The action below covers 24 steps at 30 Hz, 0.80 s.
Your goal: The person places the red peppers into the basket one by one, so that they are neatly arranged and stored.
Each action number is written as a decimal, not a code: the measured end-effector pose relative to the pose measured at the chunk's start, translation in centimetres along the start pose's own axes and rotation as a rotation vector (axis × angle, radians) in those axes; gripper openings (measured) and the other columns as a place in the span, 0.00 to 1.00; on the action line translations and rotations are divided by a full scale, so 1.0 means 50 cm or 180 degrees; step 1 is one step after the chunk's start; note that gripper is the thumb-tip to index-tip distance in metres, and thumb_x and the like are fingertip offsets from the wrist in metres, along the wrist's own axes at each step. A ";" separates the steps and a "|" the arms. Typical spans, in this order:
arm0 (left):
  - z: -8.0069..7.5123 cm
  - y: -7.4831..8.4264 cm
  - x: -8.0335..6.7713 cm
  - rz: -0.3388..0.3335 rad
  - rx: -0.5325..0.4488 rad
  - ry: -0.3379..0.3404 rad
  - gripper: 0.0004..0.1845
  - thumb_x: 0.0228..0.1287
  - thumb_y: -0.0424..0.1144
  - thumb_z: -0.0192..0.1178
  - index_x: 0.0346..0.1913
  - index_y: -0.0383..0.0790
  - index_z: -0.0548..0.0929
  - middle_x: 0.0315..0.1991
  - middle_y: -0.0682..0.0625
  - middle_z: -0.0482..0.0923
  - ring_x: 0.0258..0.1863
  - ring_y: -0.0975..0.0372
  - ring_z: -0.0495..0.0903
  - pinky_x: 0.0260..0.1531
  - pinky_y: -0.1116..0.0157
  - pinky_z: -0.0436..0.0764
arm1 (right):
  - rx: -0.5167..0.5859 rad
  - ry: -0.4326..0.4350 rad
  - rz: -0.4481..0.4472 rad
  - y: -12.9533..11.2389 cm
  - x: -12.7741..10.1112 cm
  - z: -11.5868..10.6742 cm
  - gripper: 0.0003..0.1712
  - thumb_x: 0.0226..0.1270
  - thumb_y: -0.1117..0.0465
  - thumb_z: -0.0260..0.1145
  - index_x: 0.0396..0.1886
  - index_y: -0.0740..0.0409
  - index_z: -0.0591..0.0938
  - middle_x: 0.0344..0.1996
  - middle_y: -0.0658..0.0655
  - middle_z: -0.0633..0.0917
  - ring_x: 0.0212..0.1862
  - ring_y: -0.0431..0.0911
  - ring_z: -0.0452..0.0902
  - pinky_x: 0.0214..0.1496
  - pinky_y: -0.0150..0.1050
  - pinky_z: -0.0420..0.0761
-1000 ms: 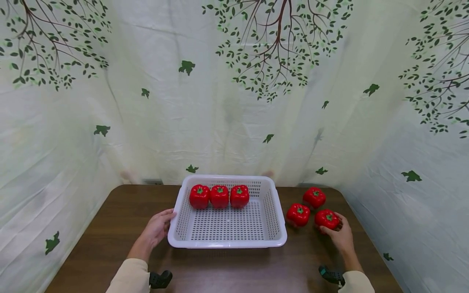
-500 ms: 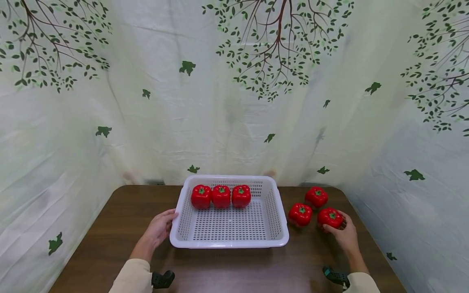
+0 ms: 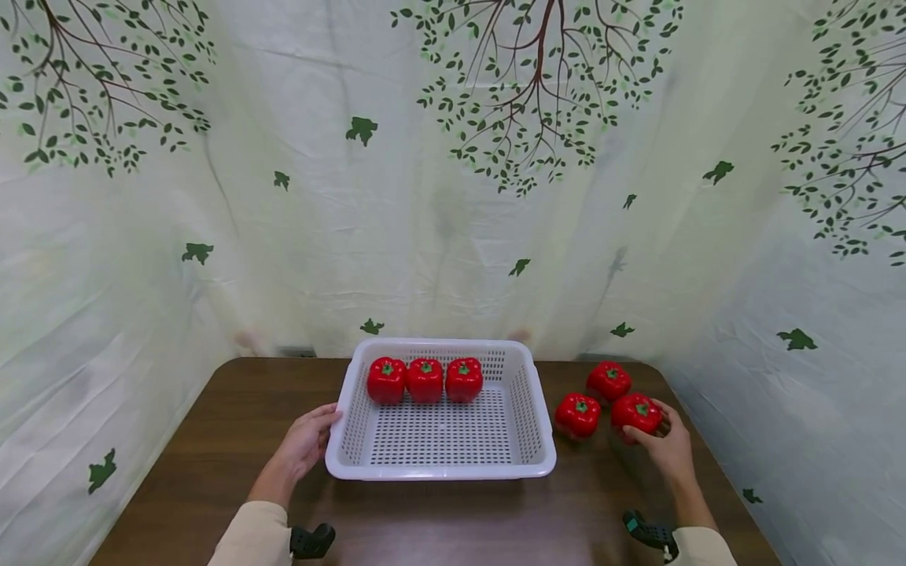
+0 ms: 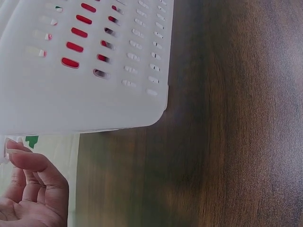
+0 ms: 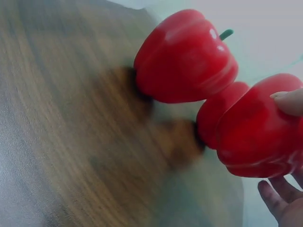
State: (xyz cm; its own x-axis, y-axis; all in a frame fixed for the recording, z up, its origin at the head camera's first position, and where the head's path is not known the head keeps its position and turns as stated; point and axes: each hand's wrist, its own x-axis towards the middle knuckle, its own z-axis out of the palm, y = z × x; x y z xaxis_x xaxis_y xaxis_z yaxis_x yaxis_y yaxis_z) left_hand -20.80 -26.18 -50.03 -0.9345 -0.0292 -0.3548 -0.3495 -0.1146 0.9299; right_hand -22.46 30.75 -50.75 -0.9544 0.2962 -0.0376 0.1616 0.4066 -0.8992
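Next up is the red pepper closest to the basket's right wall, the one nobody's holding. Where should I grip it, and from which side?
Take the free pepper from above, fingers round its broad shoulders. It stands upright with its green stem up. Its left side faces the white basket and its right side is crowded by the pepper in the right hand, so the top is probably the clearest approach.

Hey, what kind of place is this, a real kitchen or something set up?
Probably a staged recording setup, not a kitchen: a tree-printed cloth backdrop encloses a brown table, which bears only a white basket and identical, plastic-looking red peppers.
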 end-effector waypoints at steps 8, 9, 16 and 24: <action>0.000 0.001 -0.001 0.0032 0.0000 -0.0072 0.26 0.73 0.43 0.52 0.67 0.30 0.63 0.50 0.47 0.78 0.44 0.60 0.80 0.47 0.54 0.80 | -0.0023 0.0038 -0.0014 -0.024 -0.005 -0.006 0.48 0.61 0.57 0.71 0.74 0.62 0.54 0.67 0.70 0.62 0.64 0.63 0.60 0.54 0.43 0.76; 0.000 0.001 -0.001 0.0036 -0.0009 -0.0084 0.26 0.73 0.42 0.52 0.67 0.30 0.63 0.50 0.47 0.78 0.44 0.59 0.80 0.48 0.54 0.80 | -0.0017 0.0021 -0.0030 -0.027 -0.006 -0.007 0.48 0.61 0.57 0.71 0.74 0.62 0.54 0.67 0.70 0.62 0.64 0.63 0.60 0.52 0.40 0.76; 0.000 0.003 -0.005 0.0026 -0.0030 -0.0074 0.25 0.73 0.42 0.52 0.65 0.30 0.64 0.48 0.49 0.80 0.44 0.59 0.81 0.48 0.53 0.80 | 0.0024 -0.0016 -0.0062 -0.057 -0.008 -0.009 0.49 0.60 0.56 0.72 0.74 0.60 0.55 0.67 0.68 0.63 0.64 0.60 0.61 0.45 0.29 0.74; 0.001 0.006 -0.007 0.0019 -0.0009 -0.0063 0.26 0.73 0.43 0.51 0.66 0.30 0.64 0.52 0.46 0.79 0.46 0.57 0.81 0.50 0.51 0.79 | -0.0012 -0.0097 -0.0100 -0.090 -0.011 -0.008 0.50 0.59 0.58 0.72 0.75 0.59 0.53 0.68 0.68 0.62 0.65 0.62 0.59 0.55 0.44 0.75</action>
State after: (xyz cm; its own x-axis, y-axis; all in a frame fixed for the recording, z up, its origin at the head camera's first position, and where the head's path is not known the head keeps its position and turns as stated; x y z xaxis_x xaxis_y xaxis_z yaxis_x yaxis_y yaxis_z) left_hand -20.57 -26.16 -49.64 -0.9377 -0.0104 -0.3472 -0.3437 -0.1173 0.9317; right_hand -22.57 29.12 -46.49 -0.9662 0.2567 -0.0228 0.1324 0.4185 -0.8985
